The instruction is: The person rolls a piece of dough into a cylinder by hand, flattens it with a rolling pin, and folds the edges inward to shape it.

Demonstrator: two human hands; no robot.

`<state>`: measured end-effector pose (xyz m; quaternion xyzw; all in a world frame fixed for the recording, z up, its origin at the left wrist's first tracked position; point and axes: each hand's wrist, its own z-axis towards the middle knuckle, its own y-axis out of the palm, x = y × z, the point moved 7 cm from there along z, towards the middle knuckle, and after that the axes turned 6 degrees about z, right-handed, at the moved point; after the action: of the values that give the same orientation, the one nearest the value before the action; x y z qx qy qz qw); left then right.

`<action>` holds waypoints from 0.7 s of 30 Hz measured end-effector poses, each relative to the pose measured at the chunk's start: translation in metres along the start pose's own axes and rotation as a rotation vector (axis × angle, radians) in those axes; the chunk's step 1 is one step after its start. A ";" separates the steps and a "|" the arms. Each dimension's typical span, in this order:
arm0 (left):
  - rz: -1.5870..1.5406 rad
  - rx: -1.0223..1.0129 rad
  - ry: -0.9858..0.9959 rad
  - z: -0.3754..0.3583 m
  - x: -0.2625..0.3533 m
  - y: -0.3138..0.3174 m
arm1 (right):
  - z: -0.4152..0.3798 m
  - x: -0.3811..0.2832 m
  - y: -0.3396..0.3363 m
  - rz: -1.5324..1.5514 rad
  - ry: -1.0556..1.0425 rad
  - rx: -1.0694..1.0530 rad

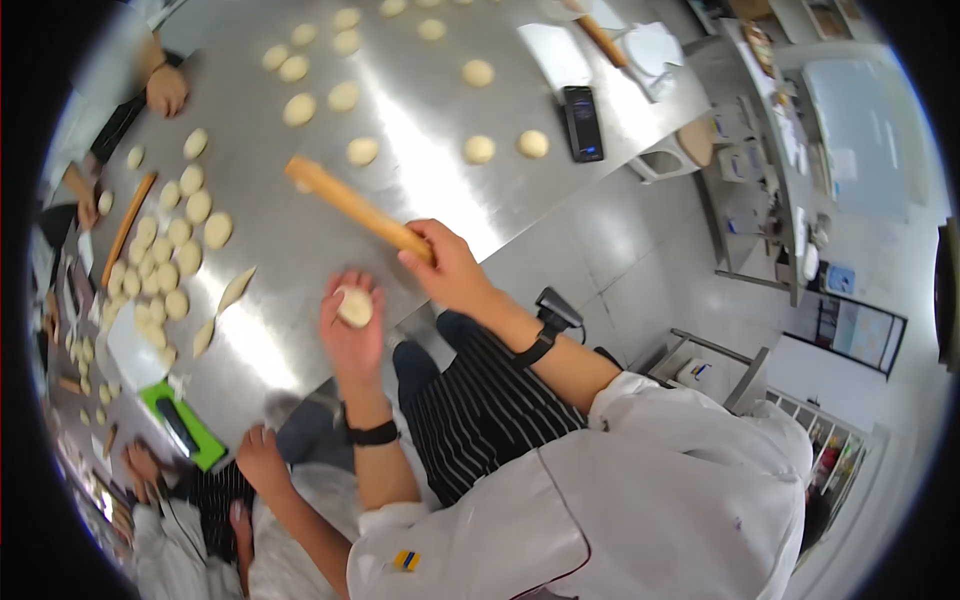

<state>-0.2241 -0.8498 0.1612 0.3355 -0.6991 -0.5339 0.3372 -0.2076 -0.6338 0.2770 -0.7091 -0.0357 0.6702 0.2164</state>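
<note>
My left hand (354, 335) is palm up near the table's front edge, with a round piece of pale dough (355, 307) resting on its fingers. To its right, my right hand (448, 264) is wrapped round the near end of a wooden rolling pin (350, 203), which points away to the upper left over the steel table (420, 110). Single dough balls (362, 151) are spread beyond the pin. Many more dough pieces (198, 207) lie grouped at the left, beside two flattened, pointed pieces (237, 289).
A phone (583, 124) lies near the table's right edge, below white sheets and another rolling pin (601, 41). A green board with a dark-handled tool (180, 428) is at the lower left. Co-workers' hands are at the upper left and lower left, one arm close beside mine.
</note>
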 end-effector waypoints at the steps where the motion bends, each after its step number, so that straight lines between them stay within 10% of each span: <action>1: -0.081 0.300 0.009 -0.010 -0.015 0.031 | 0.001 0.010 0.010 0.167 0.101 -0.075; 4: -0.336 0.067 0.020 -0.003 -0.038 0.082 | -0.020 0.007 0.057 0.610 0.416 -0.205; 10: -0.241 0.175 0.177 -0.001 -0.035 0.086 | -0.019 -0.010 0.066 0.529 0.419 -0.291; 12: 0.579 0.537 0.234 -0.004 -0.025 0.057 | -0.026 -0.008 0.068 0.495 0.558 -0.395; 15: 0.945 0.912 0.348 -0.025 -0.005 0.032 | -0.027 0.000 0.077 0.466 0.537 -0.353; 21: 1.442 0.865 0.258 -0.034 0.005 0.007 | -0.029 0.043 0.110 0.158 0.445 -0.317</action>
<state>-0.1990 -0.8701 0.1753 -0.0341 -0.8404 0.1682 0.5141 -0.2017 -0.7260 0.1986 -0.8644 -0.0362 0.4987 0.0525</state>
